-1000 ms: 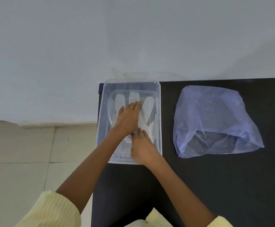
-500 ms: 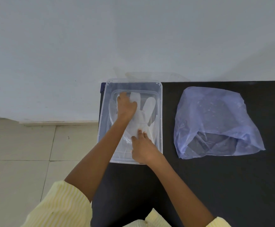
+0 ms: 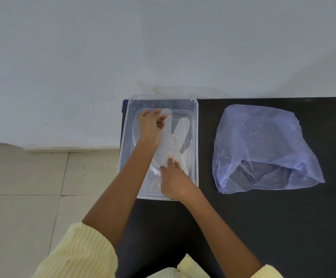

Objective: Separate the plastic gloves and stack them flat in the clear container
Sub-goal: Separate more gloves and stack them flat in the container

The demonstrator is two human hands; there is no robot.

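Note:
A clear plastic container [image 3: 195, 109] stands at the left end of the black table. Translucent plastic gloves [image 3: 175, 139] lie flat inside it, fingers pointing away from me. My left hand [image 3: 150, 126] rests on the finger end of the top glove, with loosely bent fingers pressing it down and hiding some of the glove's fingers. My right hand [image 3: 173, 181] reaches in over the near rim. Its straight fingertips press on the glove's palm and cuff area. Neither hand lifts anything.
A crumpled bluish plastic bag [image 3: 263, 149] lies on the black table [image 3: 263, 227] to the right of the container, its mouth facing me. A white wall rises behind. Tiled floor [image 3: 33, 187] lies to the left, past the table's edge.
My left hand slid from the glove's palm up onto its fingers at the far end of the container. My right hand stayed on the cuff end.

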